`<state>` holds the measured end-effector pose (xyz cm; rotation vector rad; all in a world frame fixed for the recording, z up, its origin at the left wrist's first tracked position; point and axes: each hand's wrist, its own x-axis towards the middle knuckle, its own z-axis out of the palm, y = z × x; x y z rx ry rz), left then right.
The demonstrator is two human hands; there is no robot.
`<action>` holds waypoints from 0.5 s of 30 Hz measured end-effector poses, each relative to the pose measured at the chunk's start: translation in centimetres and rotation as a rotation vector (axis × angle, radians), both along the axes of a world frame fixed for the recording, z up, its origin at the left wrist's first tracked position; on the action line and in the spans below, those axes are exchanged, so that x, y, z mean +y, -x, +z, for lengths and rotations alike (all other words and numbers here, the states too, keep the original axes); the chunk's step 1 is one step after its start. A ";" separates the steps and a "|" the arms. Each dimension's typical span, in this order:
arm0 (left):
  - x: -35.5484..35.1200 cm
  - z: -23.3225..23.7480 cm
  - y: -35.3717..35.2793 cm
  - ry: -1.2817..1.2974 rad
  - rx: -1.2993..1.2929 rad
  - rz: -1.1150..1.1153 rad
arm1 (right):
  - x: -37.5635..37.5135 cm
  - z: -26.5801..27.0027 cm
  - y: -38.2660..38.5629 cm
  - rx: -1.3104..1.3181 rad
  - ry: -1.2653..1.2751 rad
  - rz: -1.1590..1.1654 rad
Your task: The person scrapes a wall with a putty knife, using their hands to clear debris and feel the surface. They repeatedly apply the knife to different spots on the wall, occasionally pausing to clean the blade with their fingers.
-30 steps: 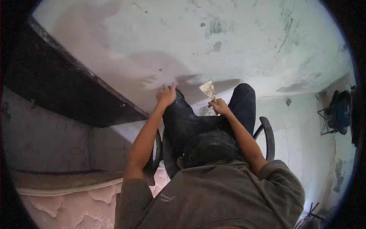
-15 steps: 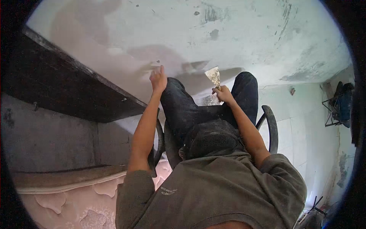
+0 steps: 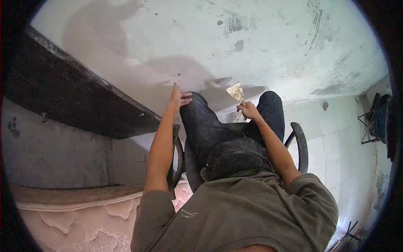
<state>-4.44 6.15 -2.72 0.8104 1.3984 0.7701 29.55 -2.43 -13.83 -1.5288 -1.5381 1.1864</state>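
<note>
My left hand [image 3: 180,100] is held by my left knee [image 3: 197,103], near the pale wall [image 3: 277,46]. Its fingers are spread, with nothing in them. My right hand [image 3: 248,111] is closed around the handle of a putty knife [image 3: 235,91], beside my right knee [image 3: 270,103]. The knife's wide blade is splotched with pale material and points up toward the wall. Behind that hand, low between my knees, is a whitish speckled surface [image 3: 238,117], partly hidden. A black mesh item [image 3: 239,155] rests at my lap.
Chair armrests [image 3: 299,145] flank me. A dark board or shelf [image 3: 75,88] slants along the left, above a pink quilted mattress [image 3: 84,224]. At the far right are a dark rack with items [image 3: 373,119] and cables [image 3: 348,235] lower down.
My left hand has lowered slightly away from the wall and its fingers have spread. My right hand still holds the putty knife. The view has shifted a little.
</note>
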 end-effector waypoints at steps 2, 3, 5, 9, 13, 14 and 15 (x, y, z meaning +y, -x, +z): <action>-0.4 -0.3 -0.2 0.045 0.005 0.081 | -0.2 0.4 0.3 0.008 0.039 -0.049; 1.7 -4.4 1.2 0.042 0.002 0.084 | -0.2 0.6 0.4 0.005 0.037 -0.046; 7.9 -11.7 4.2 -0.002 1.293 0.226 | -0.1 0.8 0.3 0.022 0.060 -0.030; 1.9 -3.2 2.5 0.029 0.185 0.371 | 0.9 -2.2 -0.4 -0.017 -0.029 0.002; 4.6 -9.3 5.7 0.367 -0.537 -0.146 | 0.1 0.0 0.1 0.010 0.117 -0.048; 7.6 -12.3 6.3 0.489 -1.038 -0.467 | 0.1 -0.1 0.1 -0.006 0.076 -0.037; 9.6 -16.0 7.0 0.598 -1.536 -0.807 | 0.2 -0.3 0.1 -0.025 0.033 -0.027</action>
